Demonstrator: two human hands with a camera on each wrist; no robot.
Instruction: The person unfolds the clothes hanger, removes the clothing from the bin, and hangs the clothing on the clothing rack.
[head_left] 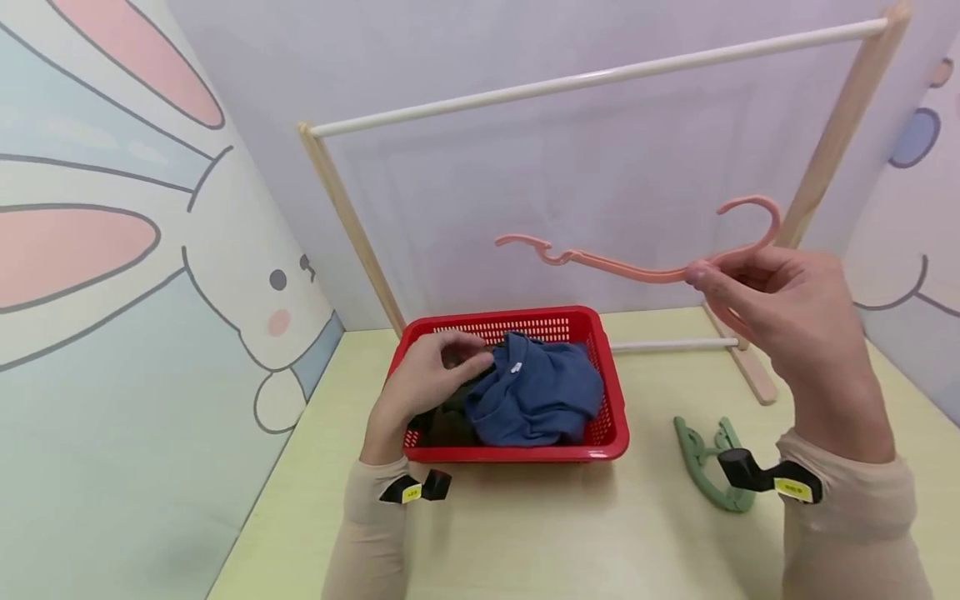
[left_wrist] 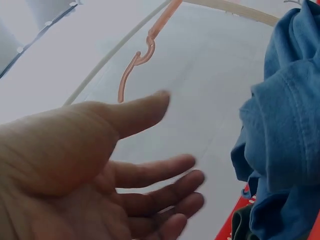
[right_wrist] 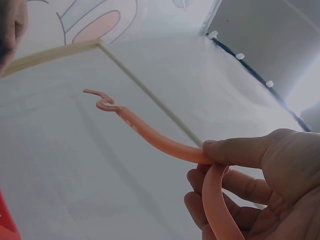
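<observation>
My right hand pinches a salmon-pink plastic hanger between thumb and fingers, raised above the table. One arm of the hanger points left and its hook curves up beside the hand; the right wrist view shows the thumb pressed on the hanger. Over the left side of a red basket hovers my left hand, fingers loosely bent with nothing between them. Inside the basket lie a crumpled blue garment and a dark garment, the latter partly hidden by the left hand.
A rack with a white top bar and wooden posts stands behind the basket. To the basket's right, a green hanger lies on the pale yellow table. Walls with a rabbit drawing close in the left and right sides.
</observation>
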